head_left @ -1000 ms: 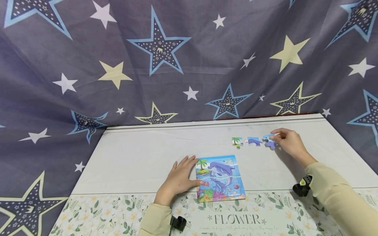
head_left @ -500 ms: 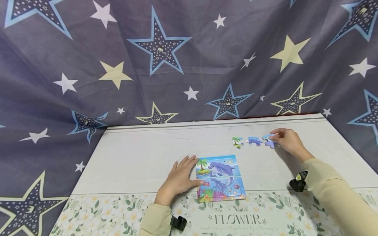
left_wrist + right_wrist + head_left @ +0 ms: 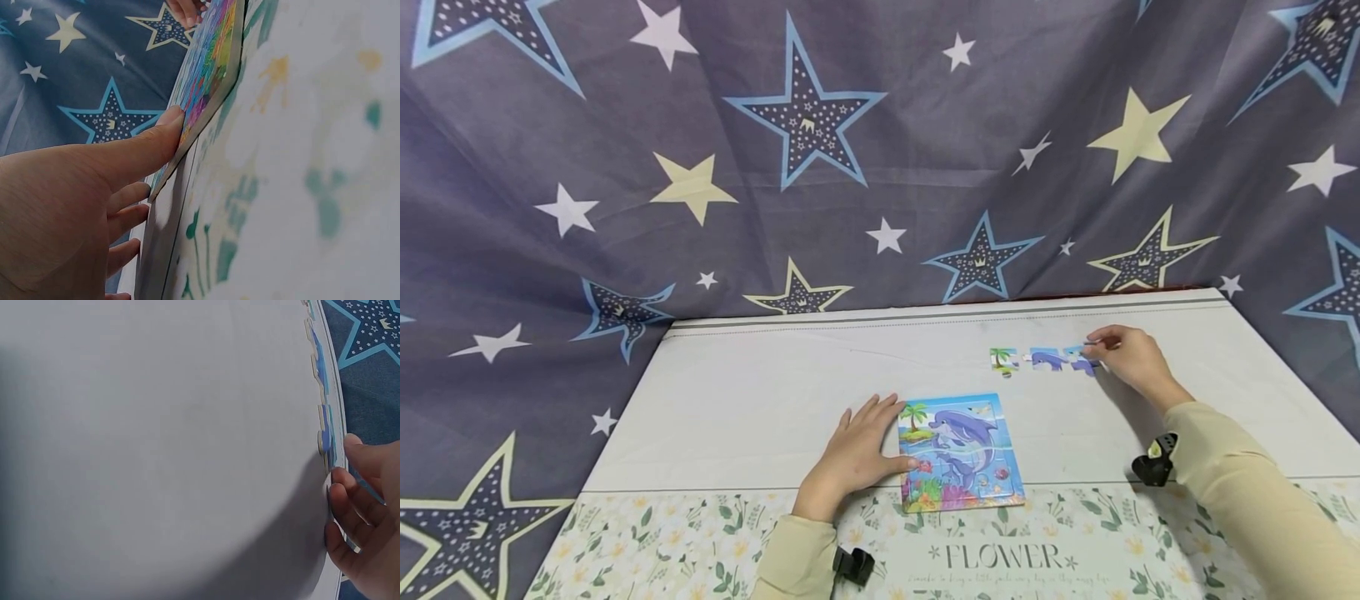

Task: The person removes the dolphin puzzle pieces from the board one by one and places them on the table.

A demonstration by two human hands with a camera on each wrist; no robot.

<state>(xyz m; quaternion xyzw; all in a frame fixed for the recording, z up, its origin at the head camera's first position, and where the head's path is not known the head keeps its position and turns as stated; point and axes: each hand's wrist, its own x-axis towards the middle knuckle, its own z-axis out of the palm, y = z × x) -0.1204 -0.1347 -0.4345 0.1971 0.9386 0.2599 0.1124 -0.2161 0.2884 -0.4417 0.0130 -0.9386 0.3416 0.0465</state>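
"FLØWER" lettering (image 3: 1000, 557) fronts the counter (image 3: 760, 408)
Left hand (image 3: 857, 457), fingers apart, touches the dolphin puzzle (image 3: 961, 454), centre; right hand's fingers (image 3: 1103, 333) meet the rightmost piece (image 3: 1079, 361), far right; whether they pinch, one cannot tell.

The head view is bright. The left wrist view is dim, with blurry flowers (image 3: 275, 72). A shadow (image 3: 290, 547) falls by the right hand (image 3: 374, 528).
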